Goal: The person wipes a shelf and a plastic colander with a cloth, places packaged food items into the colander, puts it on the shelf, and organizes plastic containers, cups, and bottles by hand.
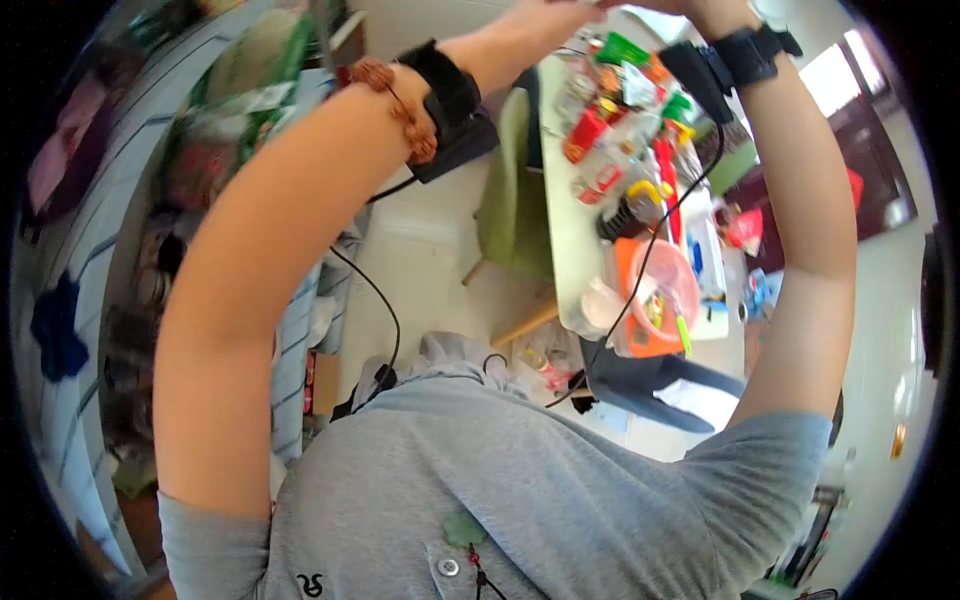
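Both my arms reach up and forward, bent at the elbows, toward the top edge of the view. Only a sliver of my left hand (pixel 565 9) shows there, and its fingers are mostly cut off. Beside it, my right hand (pixel 690 8) is also cropped by the frame. Whatever either hand holds is out of sight. A black strap with a box (pixel 455 125) and a brown bead bracelet (pixel 395 105) are on my left wrist. Around the right wrist sits another black strap with a box (pixel 725 68), its cable hanging down.
A long table (pixel 568 235) at the right holds packets, bottles and a pink basin (pixel 665 290). A green chair (pixel 515 190) stands at its left side, a dark grey chair (pixel 650 385) at its near end. Cluttered shelving (pixel 215 150) lines the left. Black cables (pixel 385 310) hang near my body.
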